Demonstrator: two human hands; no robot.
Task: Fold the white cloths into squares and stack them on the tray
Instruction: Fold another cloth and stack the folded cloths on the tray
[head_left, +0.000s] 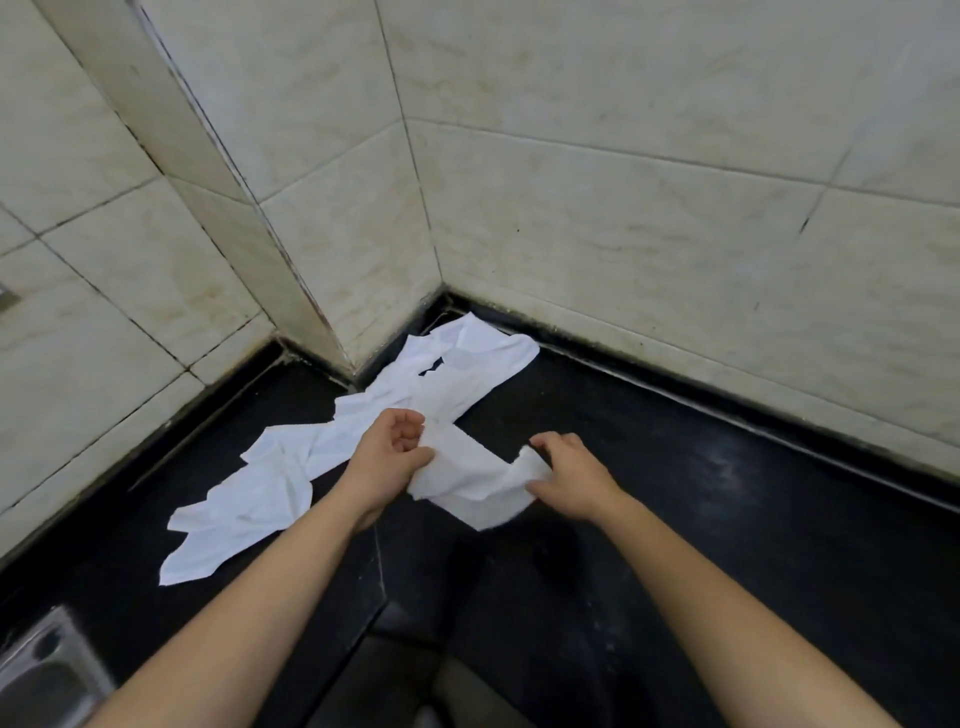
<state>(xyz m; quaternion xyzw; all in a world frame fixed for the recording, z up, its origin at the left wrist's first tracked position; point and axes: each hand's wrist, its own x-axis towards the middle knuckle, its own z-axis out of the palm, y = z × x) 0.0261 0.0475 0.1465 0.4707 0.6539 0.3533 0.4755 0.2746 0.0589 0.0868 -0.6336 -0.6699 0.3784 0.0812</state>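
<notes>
pinching white cloth (470, 480) edges: left hand (390, 453), right hand (570, 475); black counter (727, 519) beneath.

Beyond the fingers (553, 441), cream tiled walls (623, 208) with dark grout lines meet in a corner. A tiled pillar (249, 223) juts out to their left. Under them lies a glossy black surface (727, 519). A metal sink (47, 670) shows low to their left.

White cloths (270, 488), black counter (675, 493).
</notes>
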